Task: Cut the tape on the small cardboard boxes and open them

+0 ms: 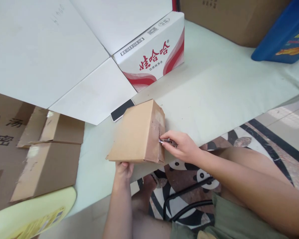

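A small brown cardboard box (133, 131) is tilted above the table's near edge. My left hand (124, 168) supports it from below, fingers curled at its bottom edge and partly hidden by the box. Between the thumb and fingers of my right hand (180, 144) is a small, slim metal tool (168, 142), dark along its length; its exact kind is hard to make out. The tool's tip touches the box's right side, along a strip with tape and a ragged, perforated-looking line. Just behind the box lies a dark-screened phone (122, 110).
A white and red water carton (154, 56) stands behind, beside large white boxes (47, 49). Brown cartons (54, 166) are at the left, with a pale yellow chair-like shape (52, 205) below. A blue jug (284, 36) and brown carton (229, 20) stand back right.
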Available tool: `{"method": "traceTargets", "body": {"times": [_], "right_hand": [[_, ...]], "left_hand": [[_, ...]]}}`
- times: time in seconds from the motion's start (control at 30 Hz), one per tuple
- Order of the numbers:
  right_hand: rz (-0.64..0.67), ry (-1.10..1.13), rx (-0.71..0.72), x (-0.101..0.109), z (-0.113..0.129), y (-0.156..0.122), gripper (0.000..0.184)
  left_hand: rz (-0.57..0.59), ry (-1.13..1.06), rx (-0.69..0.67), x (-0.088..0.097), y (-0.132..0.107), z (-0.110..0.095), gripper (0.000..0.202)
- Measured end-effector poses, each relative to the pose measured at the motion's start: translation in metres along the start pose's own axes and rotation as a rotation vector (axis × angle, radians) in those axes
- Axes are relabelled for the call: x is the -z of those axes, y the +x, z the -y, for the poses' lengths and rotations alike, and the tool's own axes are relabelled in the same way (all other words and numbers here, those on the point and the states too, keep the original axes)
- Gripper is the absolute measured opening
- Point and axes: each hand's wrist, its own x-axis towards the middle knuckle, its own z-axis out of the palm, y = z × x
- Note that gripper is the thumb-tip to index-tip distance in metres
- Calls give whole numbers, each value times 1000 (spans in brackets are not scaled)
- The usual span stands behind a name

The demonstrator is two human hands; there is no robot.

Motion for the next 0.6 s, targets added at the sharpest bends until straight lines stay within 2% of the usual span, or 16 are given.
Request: {"method": "traceTargets", "body": {"times": [0.13,0.27,0.43,0.6], "right_hand": [[-6,28,-25,0,2,0,12],[1,57,-48,0,4,0,10],[-20,89,-9,1,6,-1,9],[-39,123,-51,3,5,0,8]], "left_hand": [[-39,-15,-27,-11,0,-3,63],[-44,-10,-50,-20,-1,-5,67],[-50,1,-31,-23,-5,-2,71],[-43,45,-41,-27,-7,-5,72]]}}
